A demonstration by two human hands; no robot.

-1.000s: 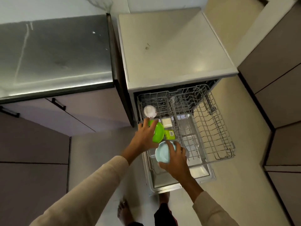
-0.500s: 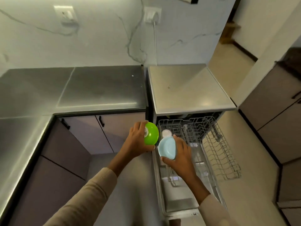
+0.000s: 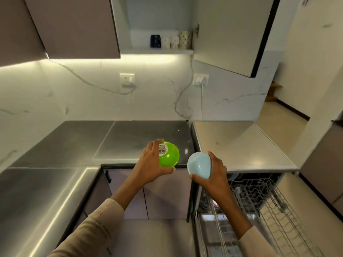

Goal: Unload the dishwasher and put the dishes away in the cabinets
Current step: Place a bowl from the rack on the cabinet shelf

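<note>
While left hand [image 3: 150,164] round green bowl [image 3: 169,156], right hand [image 3: 217,173] round blue bowl [image 3: 199,166]: steel counter [image 3: 130,138] under open cabinet [image 3: 157,19].

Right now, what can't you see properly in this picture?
Head view:
- Green bowl: inside faces away; print on its label is too small to read.
- Blue bowl: inside faces away; right hand covers its right side.
- Dishwasher rack: cut off by the bottom edge, partly behind the right forearm.
- Cups on the cabinet shelf: too small for details.
</note>
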